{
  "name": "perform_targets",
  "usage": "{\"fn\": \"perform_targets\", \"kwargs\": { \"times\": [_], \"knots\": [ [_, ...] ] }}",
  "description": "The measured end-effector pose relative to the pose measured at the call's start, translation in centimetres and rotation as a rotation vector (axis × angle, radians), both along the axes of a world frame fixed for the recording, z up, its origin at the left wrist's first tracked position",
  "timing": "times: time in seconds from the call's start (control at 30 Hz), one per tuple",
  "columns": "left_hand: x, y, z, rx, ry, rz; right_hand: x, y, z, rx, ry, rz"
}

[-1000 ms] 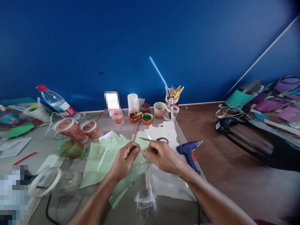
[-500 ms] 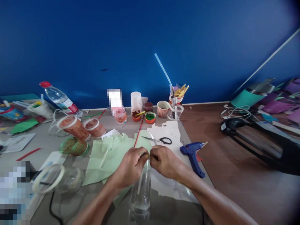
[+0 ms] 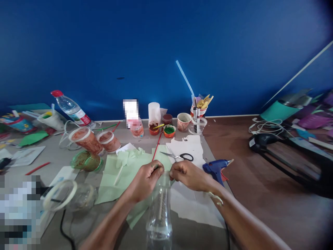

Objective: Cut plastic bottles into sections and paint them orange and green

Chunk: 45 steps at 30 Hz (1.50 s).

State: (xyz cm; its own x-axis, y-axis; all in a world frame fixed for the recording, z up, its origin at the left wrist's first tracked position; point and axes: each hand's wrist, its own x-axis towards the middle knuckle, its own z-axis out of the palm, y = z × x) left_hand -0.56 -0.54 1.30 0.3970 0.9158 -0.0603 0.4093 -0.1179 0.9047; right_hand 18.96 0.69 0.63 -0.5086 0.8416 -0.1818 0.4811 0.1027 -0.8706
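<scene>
A clear plastic bottle (image 3: 159,222) stands in front of me, its top reaching up between my two hands. My left hand (image 3: 150,176) is closed in a pinch at the left of the bottle's top, with dark smudges on the fingers. On the other side, my right hand (image 3: 185,173) is also closed, thumb against curled fingers. Something clear shows between them, but what the fingertips grip is too small to make out. Scissors (image 3: 183,157) with black handles lie just beyond my right hand, on white paper (image 3: 188,144). A pale green sheet (image 3: 108,184) lies left of the bottle.
A blue glue gun (image 3: 215,170) lies right of my right hand. Along the blue wall are paint cups (image 3: 169,131), a paper cup (image 3: 184,122) and a cup of wooden cutlery (image 3: 204,110). Paint-smeared tubs (image 3: 87,140) and a tilted water bottle (image 3: 74,113) are at left.
My hands have moved slightly apart at the bottle's top, widening the gap between them. The whole view has shifted a little, so things appear further right.
</scene>
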Motion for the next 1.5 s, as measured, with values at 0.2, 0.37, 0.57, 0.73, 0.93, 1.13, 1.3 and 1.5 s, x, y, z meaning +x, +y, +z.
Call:
{"fn": "perform_targets", "kwargs": {
  "times": [0.2,0.37,0.57,0.73,0.93,1.13,1.3,1.5],
  "knots": [
    [0.1,0.0,0.0,-0.031,-0.026,-0.044,0.6,0.4,-0.3,-0.050,0.057,0.115],
    [0.1,-0.2,-0.4,-0.047,0.001,-0.073,0.3,0.3,-0.1,-0.058,0.015,0.091],
    [0.1,-0.2,-0.4,-0.040,-0.006,-0.068,-0.6,-0.5,0.6,0.067,0.008,0.000],
    [-0.1,-0.3,0.1,-0.037,-0.094,-0.011,-0.9,-0.8,0.4,-0.104,0.287,-0.180],
    [0.3,-0.6,-0.4,-0.046,-0.178,0.026,-2.2,-1.4,-0.7,-0.185,0.667,-0.353],
    [-2.1,0.0,-0.4,-0.169,-0.528,0.311,2.6,1.3,0.3,-0.078,0.974,-0.599],
    [-2.3,1.1,-0.6,-0.109,-0.663,0.391,4.3,2.2,1.9,-0.183,1.177,-0.626],
    [-1.1,0.9,-1.8,-0.160,-0.646,0.305,-0.1,0.4,0.4,-0.219,0.932,-0.400]
  ]
}}
